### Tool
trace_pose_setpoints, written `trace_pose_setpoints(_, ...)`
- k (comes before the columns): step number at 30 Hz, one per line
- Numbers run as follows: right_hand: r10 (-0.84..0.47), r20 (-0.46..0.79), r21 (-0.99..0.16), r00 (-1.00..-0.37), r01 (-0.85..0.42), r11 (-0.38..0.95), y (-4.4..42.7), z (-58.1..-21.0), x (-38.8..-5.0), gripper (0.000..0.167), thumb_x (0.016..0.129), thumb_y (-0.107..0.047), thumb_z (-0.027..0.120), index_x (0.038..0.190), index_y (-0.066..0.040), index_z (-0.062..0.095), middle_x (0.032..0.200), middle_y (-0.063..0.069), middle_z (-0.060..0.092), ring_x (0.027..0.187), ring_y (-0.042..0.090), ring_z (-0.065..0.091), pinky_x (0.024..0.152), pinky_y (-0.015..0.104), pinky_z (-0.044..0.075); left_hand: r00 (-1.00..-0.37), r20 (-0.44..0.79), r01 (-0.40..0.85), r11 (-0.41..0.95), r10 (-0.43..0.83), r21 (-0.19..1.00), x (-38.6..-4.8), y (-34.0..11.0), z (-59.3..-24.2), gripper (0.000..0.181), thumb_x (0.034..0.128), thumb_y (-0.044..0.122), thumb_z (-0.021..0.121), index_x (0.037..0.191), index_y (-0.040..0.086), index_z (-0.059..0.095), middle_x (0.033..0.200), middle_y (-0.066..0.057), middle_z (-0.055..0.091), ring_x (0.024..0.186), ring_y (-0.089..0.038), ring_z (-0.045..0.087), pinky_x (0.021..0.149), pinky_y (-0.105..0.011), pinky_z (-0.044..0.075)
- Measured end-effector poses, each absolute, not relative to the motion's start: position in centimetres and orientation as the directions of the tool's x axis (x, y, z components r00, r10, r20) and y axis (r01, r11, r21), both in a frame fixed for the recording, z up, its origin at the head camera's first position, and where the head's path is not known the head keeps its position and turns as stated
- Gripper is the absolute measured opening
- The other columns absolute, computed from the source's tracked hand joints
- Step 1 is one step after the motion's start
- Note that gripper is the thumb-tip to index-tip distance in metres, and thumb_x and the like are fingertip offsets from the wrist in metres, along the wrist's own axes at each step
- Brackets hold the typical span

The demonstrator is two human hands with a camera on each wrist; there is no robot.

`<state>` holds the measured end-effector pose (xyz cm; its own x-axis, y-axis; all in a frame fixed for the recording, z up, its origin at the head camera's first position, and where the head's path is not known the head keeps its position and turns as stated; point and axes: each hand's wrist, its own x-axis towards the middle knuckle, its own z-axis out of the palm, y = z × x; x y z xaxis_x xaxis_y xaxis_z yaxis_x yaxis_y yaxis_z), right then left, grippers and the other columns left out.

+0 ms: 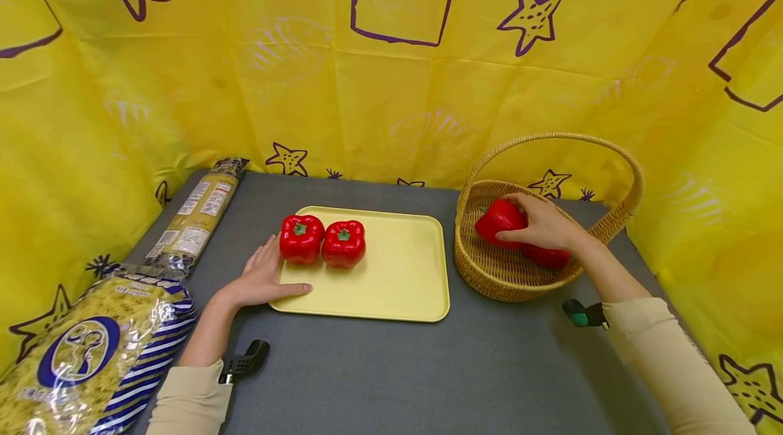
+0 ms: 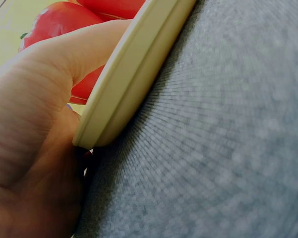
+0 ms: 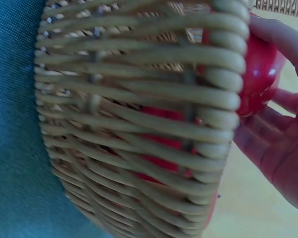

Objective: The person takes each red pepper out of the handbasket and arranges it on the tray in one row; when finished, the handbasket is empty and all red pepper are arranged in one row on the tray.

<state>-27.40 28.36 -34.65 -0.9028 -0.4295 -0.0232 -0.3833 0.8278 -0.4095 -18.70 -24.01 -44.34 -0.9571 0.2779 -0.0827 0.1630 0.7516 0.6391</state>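
My left hand point(image 1: 263, 276) lies at the left edge of a pale yellow tray point(image 1: 397, 285). Its thumb point(image 2: 96, 42) stretches over the rim, while the other fingers extend along the outside. Two red bell peppers with green stems stand side by side on the tray, a left one point(image 1: 302, 239) and a right one point(image 1: 344, 245). My right hand point(image 1: 541, 223) reaches into a wicker basket point(image 1: 489, 279) and grips a red bell pepper point(image 1: 500, 221) between thumb and fingers. Beneath that hand, another red pepper point(image 1: 546, 256) rests in the basket, partly covered.
A bag of pasta point(image 1: 104, 353) lies at the front left, with a long pack of noodles point(image 1: 198, 217) behind it. The basket's tall handle point(image 1: 569, 138) arches over its opening. Yellow patterned cloth point(image 1: 391, 81) hangs around the grey table point(image 1: 391, 380).
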Motion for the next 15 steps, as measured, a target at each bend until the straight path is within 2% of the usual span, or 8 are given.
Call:
trace_pose_setpoints(3, -0.426, -0.015, -0.403, -0.905, -0.384, 0.831, 28.3, -34.9, -26.8, 0.082, 0.081, -0.047, 0.076, 0.143, -0.004, 0.043, 0.127, 0.018, 0.056, 0.11, 0.034, 0.056, 0.087, 0.053, 0.05, -0.957, -0.085, 0.161, 0.751, 0.278, 0.641, -18.7, -24.0, -44.3, 0.116, 0.079, 0.053, 0.073, 0.153, -0.004, 0.003, 0.158, -0.031, 0.002, 0.143, -0.049, -0.002, 0.111, -0.065, -0.001)
trace_pose_setpoints(8, -0.409, 0.015, -0.411, -0.913, -0.378, 0.83, 28.3, -35.3, -25.9, 0.078, 0.08, -0.049, 0.077, 0.138, -0.005, 0.048, 0.124, 0.017, 0.058, 0.106, 0.032, 0.057, 0.085, 0.05, 0.05, -0.956, -0.09, 0.158, 0.751, 0.278, 0.642, -18.7, -24.0, -44.3, 0.117, 0.0788, 0.053, 0.073, 0.153, -0.004, 0.003, 0.158, -0.031, 0.001, 0.143, -0.05, -0.002, 0.11, -0.066, -0.002)
trace_pose_setpoints(15, -0.354, 0.033, -0.484, -0.935, -0.325, 0.813, 28.4, -35.9, -24.8, 0.077, 0.081, -0.045, 0.077, 0.138, -0.005, 0.044, 0.123, 0.019, 0.057, 0.105, 0.034, 0.058, 0.085, 0.052, 0.051, -0.956, -0.091, 0.159, 0.751, 0.28, 0.641, -18.7, -24.0, -44.4, 0.117, 0.0785, 0.053, 0.073, 0.154, -0.003, 0.003, 0.158, -0.03, 0.001, 0.143, -0.049, -0.002, 0.11, -0.066, -0.002)
